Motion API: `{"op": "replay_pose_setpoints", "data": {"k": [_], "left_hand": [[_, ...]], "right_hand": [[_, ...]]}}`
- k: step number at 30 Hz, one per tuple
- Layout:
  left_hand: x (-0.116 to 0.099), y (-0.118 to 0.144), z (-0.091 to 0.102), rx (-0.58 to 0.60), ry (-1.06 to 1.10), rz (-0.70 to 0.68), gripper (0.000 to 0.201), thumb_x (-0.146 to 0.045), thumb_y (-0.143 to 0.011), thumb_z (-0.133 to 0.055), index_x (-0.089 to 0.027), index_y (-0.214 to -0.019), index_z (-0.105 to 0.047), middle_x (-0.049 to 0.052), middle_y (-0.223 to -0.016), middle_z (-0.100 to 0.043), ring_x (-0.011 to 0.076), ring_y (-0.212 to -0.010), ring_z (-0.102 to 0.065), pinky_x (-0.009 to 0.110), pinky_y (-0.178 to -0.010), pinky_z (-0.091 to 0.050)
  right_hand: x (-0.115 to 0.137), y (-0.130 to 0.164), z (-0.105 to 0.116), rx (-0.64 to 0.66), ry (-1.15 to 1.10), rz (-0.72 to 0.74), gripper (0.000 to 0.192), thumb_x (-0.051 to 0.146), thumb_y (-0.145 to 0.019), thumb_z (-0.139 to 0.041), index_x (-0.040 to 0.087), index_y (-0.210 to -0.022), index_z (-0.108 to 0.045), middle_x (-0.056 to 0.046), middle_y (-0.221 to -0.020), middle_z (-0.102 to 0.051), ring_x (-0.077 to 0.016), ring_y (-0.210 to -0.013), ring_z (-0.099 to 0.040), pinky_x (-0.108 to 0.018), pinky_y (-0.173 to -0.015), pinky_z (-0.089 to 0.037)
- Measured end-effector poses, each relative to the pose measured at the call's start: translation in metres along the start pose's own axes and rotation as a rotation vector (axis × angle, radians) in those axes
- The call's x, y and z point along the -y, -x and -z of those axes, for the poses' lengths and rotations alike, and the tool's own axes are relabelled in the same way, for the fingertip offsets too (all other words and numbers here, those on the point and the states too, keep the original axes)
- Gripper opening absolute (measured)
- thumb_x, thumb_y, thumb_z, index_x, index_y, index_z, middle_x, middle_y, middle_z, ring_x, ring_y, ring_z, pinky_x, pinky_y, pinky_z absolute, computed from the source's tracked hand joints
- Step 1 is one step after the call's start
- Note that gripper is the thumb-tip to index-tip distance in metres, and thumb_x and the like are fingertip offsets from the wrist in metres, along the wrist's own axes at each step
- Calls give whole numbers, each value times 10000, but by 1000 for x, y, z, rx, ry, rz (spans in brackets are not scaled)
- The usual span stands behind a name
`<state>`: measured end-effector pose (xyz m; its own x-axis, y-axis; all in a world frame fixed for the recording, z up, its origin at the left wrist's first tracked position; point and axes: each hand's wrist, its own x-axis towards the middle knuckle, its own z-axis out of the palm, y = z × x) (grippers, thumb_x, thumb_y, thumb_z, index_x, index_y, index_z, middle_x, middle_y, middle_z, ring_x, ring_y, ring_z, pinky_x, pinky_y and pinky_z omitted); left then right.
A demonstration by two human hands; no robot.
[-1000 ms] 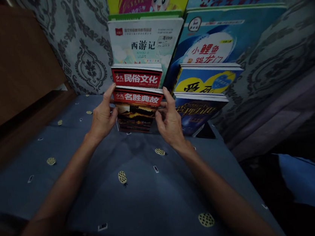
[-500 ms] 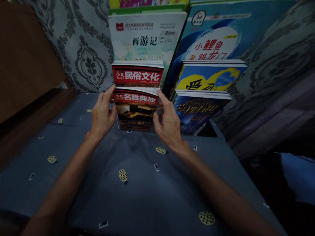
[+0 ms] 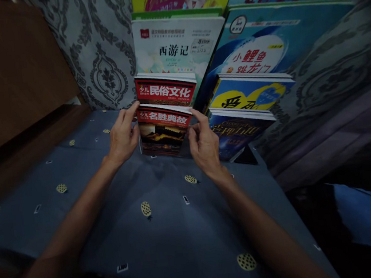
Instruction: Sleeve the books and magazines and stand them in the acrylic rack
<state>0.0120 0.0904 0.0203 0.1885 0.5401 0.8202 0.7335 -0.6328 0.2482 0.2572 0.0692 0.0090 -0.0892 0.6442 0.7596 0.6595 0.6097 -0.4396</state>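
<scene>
A red-titled book (image 3: 164, 130) stands upright at the front of a stepped row of books, on a blue patterned cloth (image 3: 155, 223). My left hand (image 3: 122, 137) holds its left edge, fingers reaching to the top corner. My right hand (image 3: 203, 142) grips its right edge, with the index finger on the top right corner. Right behind it stands a second red-titled book (image 3: 165, 90), and behind that a white-covered book (image 3: 178, 46).
A second row to the right holds a dark blue book (image 3: 238, 130), a yellow and blue book (image 3: 250, 93) and a larger blue book (image 3: 255, 46). Patterned grey curtain (image 3: 102, 54) hangs behind. A wooden panel (image 3: 10, 74) stands at left; the cloth's edge drops off at right.
Both hands stay on the front book. My right hand has shifted slightly right and its index finger has risen to the top corner. The view has drifted a little.
</scene>
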Motion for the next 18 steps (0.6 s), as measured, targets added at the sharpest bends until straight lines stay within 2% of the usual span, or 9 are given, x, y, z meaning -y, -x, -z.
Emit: {"op": "replay_pose_setpoints", "data": {"k": [3, 6, 10, 13, 18], "left_hand": [[-2, 0, 0, 7, -4, 9, 517, -204, -994, -432, -232, -1509, -392, 95, -1223, -592, 211, -1066, -615, 388, -959, -544], [-2, -1, 1, 11, -11, 10, 545, -162, -972, -425, -219, -1513, -390, 96, -1207, -588, 215, -1070, -611, 391, -948, -546], [-2, -1, 2, 20, -18, 2, 568, -130, -948, -420, -206, -1511, -399, 98, -1213, -583, 215, -1080, -603, 384, -954, -537], [-1, -2, 3, 33, -16, 0, 594, -110, -934, -416, -212, -1518, -393, 92, -1220, -581, 211, -1088, -596, 372, -963, -528], [2, -1, 2, 36, -14, 2, 608, -109, -929, -417, -225, -1525, -385, 92, -1206, -580, 220, -1074, -592, 390, -943, -533]], "right_hand": [[-1, 2, -1, 8, 13, -75, 456, 215, -972, -402, 231, -1422, -469, -46, -883, -716, -214, -728, -671, -376, -716, -534], [-5, 4, -5, 14, -7, -174, 406, 253, -939, -463, 192, -1338, -505, -37, -783, -705, -225, -670, -666, -371, -655, -506], [-10, 5, -7, 46, -57, -249, 197, 314, -924, -499, 205, -1060, -592, -66, -785, -734, -248, -708, -708, -376, -677, -517], [-12, 5, -8, 77, -75, -256, 161, 321, -912, -491, 221, -880, -612, -92, -820, -753, -262, -741, -727, -378, -686, -529], [-12, 6, -9, 88, -47, -249, 191, 319, -889, -507, 211, -855, -661, -87, -796, -761, -251, -716, -714, -361, -657, -512]]}}
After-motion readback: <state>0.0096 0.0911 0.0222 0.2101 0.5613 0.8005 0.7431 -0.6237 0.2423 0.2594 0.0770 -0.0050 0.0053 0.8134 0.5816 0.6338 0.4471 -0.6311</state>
